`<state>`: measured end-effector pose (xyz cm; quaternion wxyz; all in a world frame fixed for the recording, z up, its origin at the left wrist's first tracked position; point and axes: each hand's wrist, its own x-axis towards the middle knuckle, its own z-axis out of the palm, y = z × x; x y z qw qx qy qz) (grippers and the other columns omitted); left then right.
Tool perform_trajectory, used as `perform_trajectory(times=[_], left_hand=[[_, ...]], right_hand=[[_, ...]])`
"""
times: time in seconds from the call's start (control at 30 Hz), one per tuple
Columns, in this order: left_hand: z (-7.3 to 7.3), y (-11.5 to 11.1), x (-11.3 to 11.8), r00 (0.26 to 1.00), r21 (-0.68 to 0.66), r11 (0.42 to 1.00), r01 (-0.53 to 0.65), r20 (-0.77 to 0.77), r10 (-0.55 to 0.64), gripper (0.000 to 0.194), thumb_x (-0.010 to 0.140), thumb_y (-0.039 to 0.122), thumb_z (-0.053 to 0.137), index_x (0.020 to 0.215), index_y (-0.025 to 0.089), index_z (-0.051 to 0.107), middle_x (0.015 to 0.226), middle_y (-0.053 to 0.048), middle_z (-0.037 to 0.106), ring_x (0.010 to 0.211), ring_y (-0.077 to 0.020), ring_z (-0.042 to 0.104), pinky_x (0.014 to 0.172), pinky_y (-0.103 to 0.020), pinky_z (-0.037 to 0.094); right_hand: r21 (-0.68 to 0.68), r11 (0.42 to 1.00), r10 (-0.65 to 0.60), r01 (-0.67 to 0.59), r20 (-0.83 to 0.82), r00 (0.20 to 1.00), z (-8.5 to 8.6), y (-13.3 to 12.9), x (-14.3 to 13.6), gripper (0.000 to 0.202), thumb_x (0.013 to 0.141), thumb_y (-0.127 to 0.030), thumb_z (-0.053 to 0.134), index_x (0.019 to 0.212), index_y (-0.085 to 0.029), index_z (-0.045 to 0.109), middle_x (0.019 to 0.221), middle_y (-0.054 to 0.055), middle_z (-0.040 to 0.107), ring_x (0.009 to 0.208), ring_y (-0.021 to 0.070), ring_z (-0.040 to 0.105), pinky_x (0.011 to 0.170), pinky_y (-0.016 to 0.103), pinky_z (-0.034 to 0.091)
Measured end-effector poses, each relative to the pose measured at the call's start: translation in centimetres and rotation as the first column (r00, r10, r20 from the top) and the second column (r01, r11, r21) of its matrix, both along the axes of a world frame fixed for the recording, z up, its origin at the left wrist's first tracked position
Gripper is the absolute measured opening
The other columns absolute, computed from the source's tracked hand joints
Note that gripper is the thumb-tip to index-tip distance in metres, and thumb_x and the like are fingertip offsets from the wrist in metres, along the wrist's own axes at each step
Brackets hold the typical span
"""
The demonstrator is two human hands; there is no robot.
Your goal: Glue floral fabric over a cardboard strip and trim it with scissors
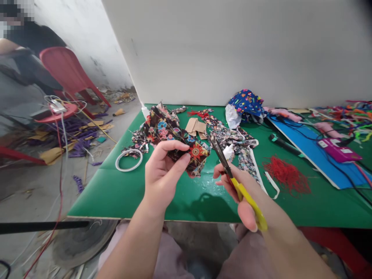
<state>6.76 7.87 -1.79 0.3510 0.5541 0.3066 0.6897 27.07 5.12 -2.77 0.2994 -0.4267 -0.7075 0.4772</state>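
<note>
My left hand [163, 174] pinches a dark floral fabric piece [165, 130] between thumb and fingers, holding it above the green table [186, 203]. In my right hand [241, 186] are yellow-handled scissors [247, 199], with the dark blades pointing up and left, apart from the fabric's right end. Whether the blades are parted is hard to make out. Beyond the hands lie small brown cardboard pieces [195, 126] and more floral fabric scraps [228, 133]. To the left of my left hand is a white tape roll [129, 160].
Red threads [287, 174] lie at right, near a blue board [314, 151] with a magenta box [339, 150] and cables. Blue patterned cloth [245, 104] sits by the white panel [232, 50]. A person [37, 46] sits at far left by a red chair [65, 69]. Scraps litter the floor.
</note>
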Motion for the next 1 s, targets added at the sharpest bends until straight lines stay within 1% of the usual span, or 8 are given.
perform_trajectory(times=[0.1, 0.27, 0.37, 0.47, 0.57, 0.73, 0.83, 1.0], left_hand=[[0.1, -0.1, 0.1, 1.000, 0.028, 1.000, 0.000, 0.007, 0.000, 0.022, 0.079, 0.008, 0.065, 0.092, 0.025, 0.066, 0.085, 0.003, 0.060, 0.070, -0.0059, 0.053, 0.058, -0.013, 0.044], [0.2, -0.4, 0.2, 1.000, 0.047, 0.999, 0.007, 0.003, -0.007, 0.024, 0.078, 0.006, 0.064, 0.092, 0.025, 0.066, 0.084, 0.005, 0.061, 0.066, -0.0046, 0.053, 0.055, -0.013, 0.045], [0.2, -0.5, 0.2, 0.999, 0.056, 0.998, 0.004, -0.032, -0.002, 0.024, 0.079, 0.007, 0.063, 0.094, 0.025, 0.066, 0.084, 0.004, 0.061, 0.061, -0.0045, 0.051, 0.051, -0.015, 0.044], [0.2, -0.5, 0.4, 0.998, 0.061, 0.998, -0.012, -0.064, 0.016, 0.023, 0.079, 0.008, 0.063, 0.094, 0.025, 0.065, 0.084, 0.003, 0.061, 0.062, -0.0057, 0.053, 0.050, -0.016, 0.044], [0.2, -0.4, 0.5, 0.995, 0.058, 0.998, -0.031, -0.088, 0.036, 0.022, 0.079, 0.009, 0.063, 0.093, 0.026, 0.065, 0.085, 0.003, 0.061, 0.061, -0.0064, 0.053, 0.050, -0.017, 0.045], [0.1, -0.4, 0.6, 0.990, 0.040, 0.998, -0.058, -0.126, 0.062, 0.019, 0.077, 0.013, 0.065, 0.091, 0.025, 0.065, 0.084, 0.002, 0.060, 0.060, -0.0077, 0.053, 0.048, -0.018, 0.046], [0.2, -0.6, 0.5, 0.992, 0.039, 0.998, -0.045, -0.116, 0.049, 0.020, 0.077, 0.011, 0.066, 0.091, 0.026, 0.065, 0.085, 0.002, 0.060, 0.060, -0.0070, 0.052, 0.049, -0.018, 0.047], [0.2, -0.5, 0.5, 0.995, 0.041, 0.999, -0.018, -0.094, 0.021, 0.023, 0.077, 0.009, 0.065, 0.093, 0.026, 0.066, 0.085, 0.003, 0.061, 0.060, -0.0060, 0.052, 0.049, -0.017, 0.047]], right_hand=[[0.016, 1.000, 0.005, -0.005, -0.015, 1.000, -0.5, -0.1, -0.1, 0.088, 0.036, -0.082, 0.065, 0.097, -0.021, 0.047, 0.051, -0.011, 0.027, 0.050, 0.0089, 0.029, 0.054, 0.025, 0.036], [0.028, 1.000, 0.013, -0.012, -0.013, 1.000, -1.0, -0.1, -0.3, 0.095, 0.034, -0.092, 0.049, 0.096, -0.021, 0.047, 0.055, -0.010, 0.027, 0.052, 0.0086, 0.025, 0.049, 0.024, 0.027], [0.045, 0.999, 0.029, -0.029, 0.000, 1.000, -1.2, 0.0, -0.3, 0.099, 0.033, -0.095, 0.041, 0.097, -0.020, 0.046, 0.054, -0.010, 0.027, 0.052, 0.0084, 0.022, 0.046, 0.024, 0.019], [0.073, 0.997, 0.024, -0.022, -0.029, 0.999, -1.4, 0.0, -0.3, 0.101, 0.030, -0.096, 0.036, 0.097, -0.021, 0.046, 0.053, -0.010, 0.025, 0.051, 0.0084, 0.019, 0.044, 0.025, 0.013], [0.071, 0.997, 0.026, -0.023, -0.045, 0.999, -1.5, 0.0, -0.4, 0.102, 0.028, -0.096, 0.034, 0.096, -0.021, 0.046, 0.054, -0.009, 0.024, 0.052, 0.0086, 0.019, 0.043, 0.025, 0.013], [0.032, 0.998, 0.047, -0.047, -0.013, 0.999, -0.8, 0.0, -0.3, 0.098, 0.035, -0.096, 0.031, 0.096, -0.021, 0.047, 0.056, -0.008, 0.024, 0.053, 0.0087, 0.018, 0.044, 0.025, 0.012], [0.041, 0.997, 0.062, -0.062, 0.006, 0.998, -0.6, 0.0, -0.3, 0.099, 0.034, -0.096, 0.031, 0.097, -0.021, 0.048, 0.057, -0.008, 0.026, 0.055, 0.0090, 0.019, 0.045, 0.025, 0.014], [0.044, 0.997, 0.067, -0.068, 0.011, 0.998, -0.5, 0.0, -0.2, 0.096, 0.039, -0.095, 0.032, 0.097, -0.020, 0.048, 0.057, -0.008, 0.027, 0.054, 0.0084, 0.019, 0.044, 0.024, 0.014]])
